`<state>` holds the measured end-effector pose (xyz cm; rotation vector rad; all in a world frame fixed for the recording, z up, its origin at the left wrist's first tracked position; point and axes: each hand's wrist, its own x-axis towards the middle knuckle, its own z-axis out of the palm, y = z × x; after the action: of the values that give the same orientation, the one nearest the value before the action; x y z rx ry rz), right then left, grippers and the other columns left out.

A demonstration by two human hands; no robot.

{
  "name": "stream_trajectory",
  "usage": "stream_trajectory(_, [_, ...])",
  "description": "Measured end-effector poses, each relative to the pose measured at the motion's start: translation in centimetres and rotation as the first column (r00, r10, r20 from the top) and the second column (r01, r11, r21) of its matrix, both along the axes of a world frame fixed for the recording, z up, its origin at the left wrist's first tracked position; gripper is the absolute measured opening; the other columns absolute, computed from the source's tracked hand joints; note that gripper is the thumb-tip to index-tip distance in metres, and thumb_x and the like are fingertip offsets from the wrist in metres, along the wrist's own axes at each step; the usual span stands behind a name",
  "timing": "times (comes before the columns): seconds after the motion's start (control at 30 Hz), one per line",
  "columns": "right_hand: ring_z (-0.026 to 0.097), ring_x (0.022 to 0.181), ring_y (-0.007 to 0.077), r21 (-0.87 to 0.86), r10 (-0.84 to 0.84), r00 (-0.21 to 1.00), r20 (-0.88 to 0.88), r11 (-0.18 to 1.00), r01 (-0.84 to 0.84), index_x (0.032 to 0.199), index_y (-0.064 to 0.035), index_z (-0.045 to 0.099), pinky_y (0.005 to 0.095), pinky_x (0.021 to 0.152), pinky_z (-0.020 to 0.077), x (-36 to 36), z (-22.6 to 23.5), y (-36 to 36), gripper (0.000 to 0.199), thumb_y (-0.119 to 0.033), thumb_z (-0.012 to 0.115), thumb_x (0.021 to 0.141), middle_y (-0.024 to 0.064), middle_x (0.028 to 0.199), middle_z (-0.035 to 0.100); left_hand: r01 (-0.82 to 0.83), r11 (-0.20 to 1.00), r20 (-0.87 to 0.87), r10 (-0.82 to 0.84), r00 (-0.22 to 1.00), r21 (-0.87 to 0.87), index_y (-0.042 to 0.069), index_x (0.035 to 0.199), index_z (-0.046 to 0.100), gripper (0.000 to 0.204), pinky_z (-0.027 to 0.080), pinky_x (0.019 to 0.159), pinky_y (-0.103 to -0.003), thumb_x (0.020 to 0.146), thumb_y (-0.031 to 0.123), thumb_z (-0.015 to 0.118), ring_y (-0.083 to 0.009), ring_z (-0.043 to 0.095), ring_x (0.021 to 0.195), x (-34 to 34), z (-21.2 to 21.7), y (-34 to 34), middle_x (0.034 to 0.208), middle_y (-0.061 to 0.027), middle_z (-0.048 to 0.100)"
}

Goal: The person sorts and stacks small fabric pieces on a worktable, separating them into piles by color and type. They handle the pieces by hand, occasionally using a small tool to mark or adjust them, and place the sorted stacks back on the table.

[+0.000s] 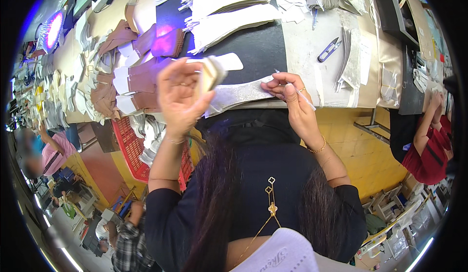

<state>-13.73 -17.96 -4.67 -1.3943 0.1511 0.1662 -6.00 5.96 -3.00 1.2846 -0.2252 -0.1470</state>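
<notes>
- Silver strip (pixel 239 95): lying flat at the near edge of the black mat (pixel 258 47), long axis running left to right, slightly raised toward the right; right end under the right hand, left end passing below and behind the left hand.
- Black mat: covering the middle of the workbench (pixel 336 57), carrying stacked white cut pieces (pixel 229 13) at its far side; brown cut pieces (pixel 141 77) heaped off its left edge, well apart from the strip.
- Left hand (pixel 179 96): raised above the bench, palm turned toward the camera, fingers curled shut around a small stack of cream pieces (pixel 212 73); stack upright between thumb and fingertips, hovering just above and left of the strip's middle, seemingly not touching it.
- Right hand (pixel 292 101): nearer of the two to the strip, resting on its right end; thumb and forefinger pinched closed on a thin white pen (pixel 304 96), remaining fingers folded down against the strip's surface.
- Thin white pen: slanting from upper left to lower right, tip pointing toward the strip's upper edge, rear end sticking out past the knuckles; contact between tip and strip too small to tell.
- Thread snips (pixel 329 49): blue-handled, lying on bare bench beyond and right of the right hand, well apart from both hands.
</notes>
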Motion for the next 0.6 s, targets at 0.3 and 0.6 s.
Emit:
stream_trajectory(0.3, [0.060, 0.106, 0.0181, -0.045, -0.090, 0.994, 0.060, 0.995, 0.093, 0.120, 0.0022, 0.055, 0.0304, 0.095, 0.0456, 0.3, 0.0, 0.1, 0.036, -0.028, 0.042, 0.106, 0.0123, 0.111, 0.064, -0.199, 0.739, 0.432, -0.136, 0.891, 0.643, 0.004, 0.110, 0.059, 0.044, 0.052, 0.087, -0.034, 0.072, 0.004, 0.082, -0.0245, 0.062, 0.106, 3.4, 4.6, 2.8, 0.113, -0.0151, 0.063])
stream_trajectory(0.6, [0.062, 0.098, 0.0186, -0.241, -0.188, 0.966, 0.176, 0.944, 0.227, 0.120, 0.0013, 0.057, 0.0320, 0.091, 0.0459, -0.2, 0.0, -2.6, 0.044, -0.035, 0.035, 0.107, 0.0100, 0.102, 0.061, -0.051, 0.509, 0.381, -0.570, 0.728, 0.859, 0.008, 0.101, 0.071, 0.027, 0.049, 0.087, -0.038, 0.077, 0.018, 0.076, -0.0264, 0.062, 0.098, 1.0, -1.1, -3.0, 0.113, -0.0091, 0.067])
